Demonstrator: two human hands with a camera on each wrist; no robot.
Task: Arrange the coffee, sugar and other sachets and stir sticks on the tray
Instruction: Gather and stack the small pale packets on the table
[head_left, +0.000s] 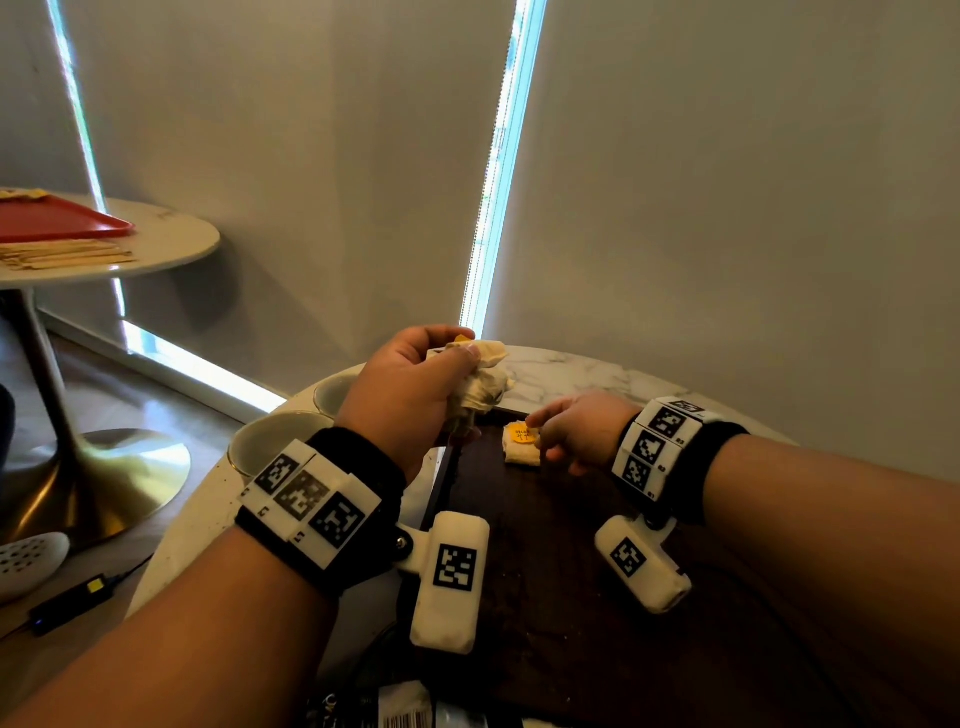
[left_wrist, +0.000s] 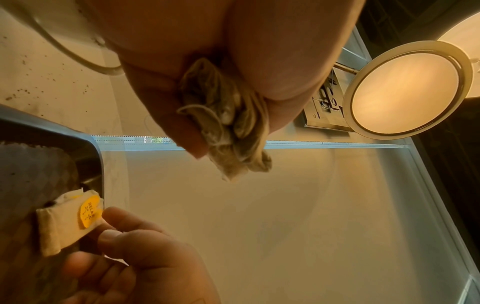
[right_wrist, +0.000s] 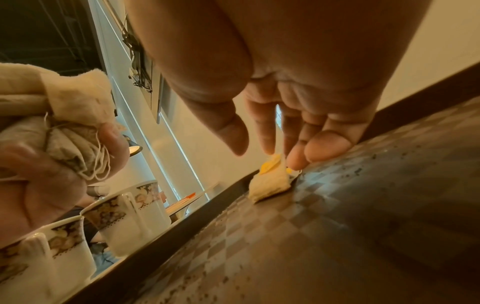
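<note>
Tea sachets between two hands over tray

Left hand (head_left: 410, 387) clutches a sachet bundle (head_left: 480, 382) mid-frame; right hand (head_left: 574, 428), fingers loose, touches one sachet (head_left: 521, 442) on the tray (head_left: 571, 597).

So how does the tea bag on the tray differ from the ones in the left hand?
The tea bag on the tray lies single and flat, yellow tag up; the bunch in the left hand is crumpled together, strings tangled. The tray bag rests at the far edge by the right hand; the bunch is held above the table. Both are pale with yellow tags.
</note>
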